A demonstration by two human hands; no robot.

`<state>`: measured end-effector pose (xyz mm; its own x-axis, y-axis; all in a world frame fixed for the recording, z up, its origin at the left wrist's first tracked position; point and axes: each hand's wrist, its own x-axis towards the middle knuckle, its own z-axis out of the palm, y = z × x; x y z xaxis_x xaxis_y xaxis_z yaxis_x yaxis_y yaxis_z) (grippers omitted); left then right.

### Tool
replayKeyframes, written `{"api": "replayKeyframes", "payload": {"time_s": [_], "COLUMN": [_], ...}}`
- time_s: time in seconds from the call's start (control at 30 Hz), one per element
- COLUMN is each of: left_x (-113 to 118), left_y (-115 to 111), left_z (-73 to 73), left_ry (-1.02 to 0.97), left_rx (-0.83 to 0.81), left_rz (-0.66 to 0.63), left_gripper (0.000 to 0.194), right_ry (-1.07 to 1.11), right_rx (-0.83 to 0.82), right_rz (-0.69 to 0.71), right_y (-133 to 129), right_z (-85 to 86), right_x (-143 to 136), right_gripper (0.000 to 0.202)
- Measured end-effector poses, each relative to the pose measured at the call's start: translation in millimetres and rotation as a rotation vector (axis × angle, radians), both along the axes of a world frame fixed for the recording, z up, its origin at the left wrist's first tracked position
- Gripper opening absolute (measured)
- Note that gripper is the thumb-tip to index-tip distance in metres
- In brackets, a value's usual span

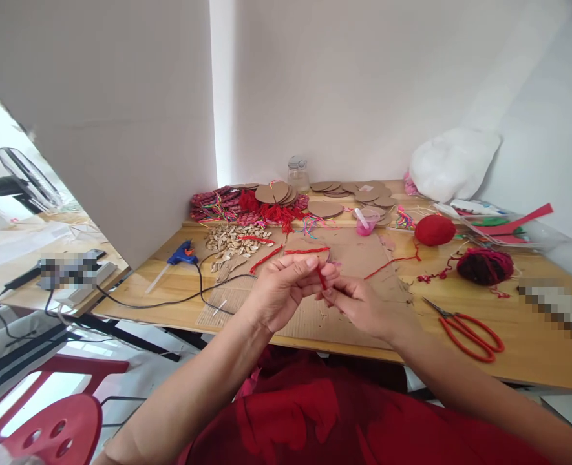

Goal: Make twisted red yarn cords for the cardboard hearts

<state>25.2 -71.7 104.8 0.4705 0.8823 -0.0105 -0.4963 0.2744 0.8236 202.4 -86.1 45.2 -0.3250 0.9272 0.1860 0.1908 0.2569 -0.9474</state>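
Between my two hands, over a cardboard sheet [353, 316], runs a short piece of red yarn [321, 279]. My left hand [290, 284] pinches its upper part between thumb and fingers. The lower end sits in the fingertips of my right hand [356, 302], thumb pressed against the fingers. Just beyond my hands, a red yarn strand [307, 250] lies across a cardboard piece. Another red strand [266, 259] rests to the left, near a pile of pale, shell-like flat pieces [234, 242].
A blue glue gun [183, 253] with a trailing cable is at left. Orange-handled scissors [472, 332] lie at right, below a red yarn ball [435, 230] and a dark multicoloured ball [484, 266]. Cardboard discs [325, 209], braided bundles [212, 205] and a jar [298, 173] line the back.
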Motion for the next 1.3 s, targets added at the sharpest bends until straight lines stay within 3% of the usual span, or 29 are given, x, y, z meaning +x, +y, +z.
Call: {"api": "replayKeyframes", "payload": {"time_s": [0.17,0.4,0.6,0.73,1.0,1.17,1.3], "left_x": [-2.4,-4.0,-4.8,-4.9,-5.9,-5.8,-1.4], "left_y": [3.8,8.8,6.4,3.3,1.5,0.7,5.9], "left_z": [-2.6,-15.2,-19.4,-19.3,-19.3,-7.7,-1.3], "left_ry": [-0.005,0.147,0.302,0.341,0.282,0.114,-0.017], "left_rx": [0.049,0.200,0.245,0.202,0.136,0.051,0.023], "left_rz": [0.089,0.185,0.061,-0.038,-0.164,-0.173,-0.116], "left_gripper": [0.018,0.021,0.026,0.027,0.017,0.017,0.015], "right_ry": [-0.220,-0.473,-0.565,-0.616,-0.433,-0.236,-0.191], "right_rx": [0.073,0.241,0.575,0.682,0.562,0.289,0.185], "right_rz": [-0.061,-0.143,-0.130,-0.135,-0.089,-0.064,-0.069], "right_y": [-16.3,-32.7,-25.8,-12.9,3.3,11.2,5.2], "right_z": [6.0,40.2,66.5,73.2,62.2,31.1,9.0], "right_x": [-3.7,-2.0,13.7,22.3,27.5,25.8,20.3], "right_gripper": [0.029,0.029,0.025,0.026,0.023,0.026,0.027]}}
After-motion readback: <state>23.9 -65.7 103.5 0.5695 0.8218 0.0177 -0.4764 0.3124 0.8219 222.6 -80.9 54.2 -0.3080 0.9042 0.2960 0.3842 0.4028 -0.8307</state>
